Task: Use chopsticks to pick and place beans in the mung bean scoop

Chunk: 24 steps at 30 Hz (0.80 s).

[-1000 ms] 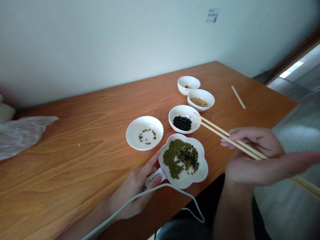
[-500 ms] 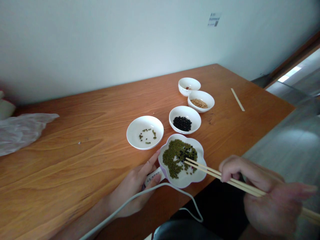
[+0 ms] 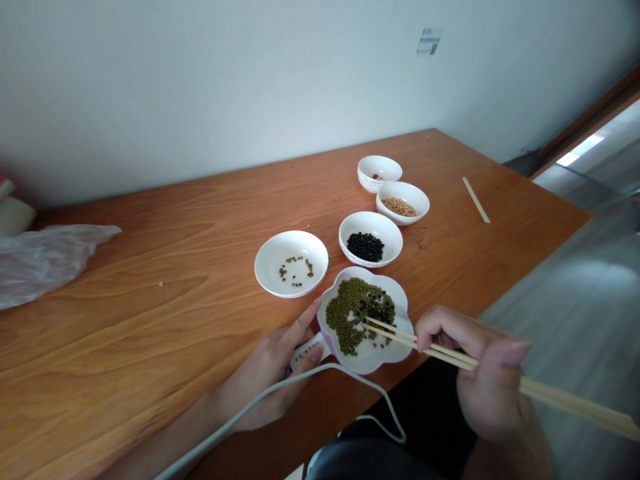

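Observation:
My right hand (image 3: 480, 370) is closed on a pair of wooden chopsticks (image 3: 500, 373). Their tips reach into a flower-shaped white dish (image 3: 373, 360) of mixed green and black beans at the table's near edge. My left hand (image 3: 265, 377) rests on the table against that dish's left side, its fingers pinching a small white tag by the rim. Behind stand a white bowl (image 3: 291, 248) with a few green beans and a white bowl of black beans (image 3: 371, 233).
Two more small white bowls sit farther back, one with tan beans (image 3: 403, 200), one nearly bare (image 3: 379, 169). A single wooden stick (image 3: 475, 199) lies at the right. A crumpled plastic bag (image 3: 45, 257) is at far left. A grey cable (image 3: 300, 393) crosses my left wrist.
My right hand dropped from above the black-bean bowl to the near edge, bringing the chopstick tips down into the flower-shaped dish. The left hand stayed in place.

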Available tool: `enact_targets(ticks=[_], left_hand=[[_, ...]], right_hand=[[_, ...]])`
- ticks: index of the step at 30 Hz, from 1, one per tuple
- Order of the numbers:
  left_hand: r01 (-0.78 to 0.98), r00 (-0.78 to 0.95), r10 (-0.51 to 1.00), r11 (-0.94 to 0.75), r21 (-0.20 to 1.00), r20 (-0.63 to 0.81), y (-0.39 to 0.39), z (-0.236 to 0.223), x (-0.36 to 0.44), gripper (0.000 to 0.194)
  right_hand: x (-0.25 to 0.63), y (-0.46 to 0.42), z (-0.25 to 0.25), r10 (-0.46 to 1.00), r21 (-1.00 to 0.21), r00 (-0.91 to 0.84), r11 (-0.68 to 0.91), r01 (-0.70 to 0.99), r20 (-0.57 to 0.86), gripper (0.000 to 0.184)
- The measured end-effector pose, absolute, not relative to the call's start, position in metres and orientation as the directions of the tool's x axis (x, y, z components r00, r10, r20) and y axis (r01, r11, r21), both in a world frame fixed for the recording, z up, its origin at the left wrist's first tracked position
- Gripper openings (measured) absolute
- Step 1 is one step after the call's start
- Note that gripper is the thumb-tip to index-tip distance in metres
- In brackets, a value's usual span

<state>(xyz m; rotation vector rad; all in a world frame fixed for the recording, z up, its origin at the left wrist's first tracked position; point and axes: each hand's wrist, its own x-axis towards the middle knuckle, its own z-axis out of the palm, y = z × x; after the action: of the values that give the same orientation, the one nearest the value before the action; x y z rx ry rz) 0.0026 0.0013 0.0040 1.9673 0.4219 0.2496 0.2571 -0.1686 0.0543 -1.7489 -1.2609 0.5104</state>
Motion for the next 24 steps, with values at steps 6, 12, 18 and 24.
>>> enact_targets(ticks=[6, 12, 18, 24], left_hand=[[0.197, 0.913, 0.408, -0.369, 0.908, -0.033, 0.0011, 0.0050, 0.0028, 0.074], [0.182, 0.913, 0.407, -0.383, 0.906, -0.011, 0.0013, 0.0040, 0.0025, 0.075], [0.186, 0.913, 0.407, -0.382, 0.905, -0.016, 0.0012, 0.0039, 0.0034, 0.075], [0.192, 0.912, 0.409, -0.373, 0.908, -0.025, 0.0005, 0.0053, 0.0028, 0.075]], right_hand=[[0.2567, -0.1663, 0.0531, 0.890, -0.838, 0.405, -0.051, 0.543, 0.208, 0.090], [0.2541, -0.1619, 0.0530, 0.869, -0.830, 0.427, -0.034, 0.557, 0.251, 0.089], [0.2532, -0.1615, 0.0550, 0.853, -0.814, 0.439, -0.029, 0.580, 0.282, 0.088], [0.2609, -0.1677, 0.0590, 0.871, -0.784, 0.385, 0.001, 0.621, 0.306, 0.093]])
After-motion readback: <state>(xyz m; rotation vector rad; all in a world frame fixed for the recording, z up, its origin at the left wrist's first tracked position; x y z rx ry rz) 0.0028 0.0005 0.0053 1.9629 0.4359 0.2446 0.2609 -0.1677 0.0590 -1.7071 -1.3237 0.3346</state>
